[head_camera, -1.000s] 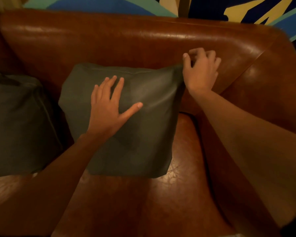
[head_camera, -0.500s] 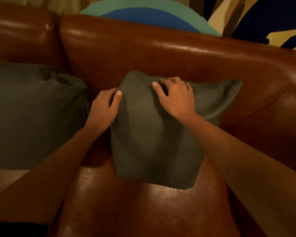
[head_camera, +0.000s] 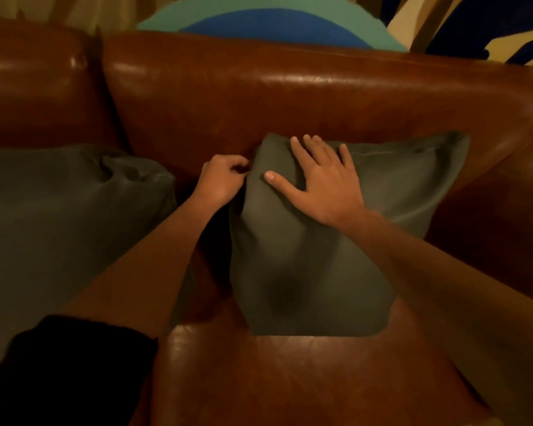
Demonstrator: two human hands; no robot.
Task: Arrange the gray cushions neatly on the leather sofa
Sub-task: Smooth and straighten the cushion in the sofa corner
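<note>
A gray cushion (head_camera: 320, 265) leans upright against the backrest of the brown leather sofa (head_camera: 290, 96), near its right arm. My right hand (head_camera: 320, 179) lies flat on the cushion's upper left part, fingers spread. My left hand (head_camera: 222, 182) is curled at the cushion's upper left edge, its fingertips pinching the fabric there. A second gray cushion (head_camera: 68, 216) rests on the seat to the left, a small gap away from the first.
The sofa's right arm (head_camera: 505, 195) rises close beside the right cushion. Bare leather seat (head_camera: 290, 379) lies in front of it. A wall with blue, teal and yellow shapes (head_camera: 274, 23) stands behind the backrest.
My right hand left the cushion's upper right corner and now lies flat on its upper left. My left hand slid from the cushion's face to its left edge and curled shut there.
</note>
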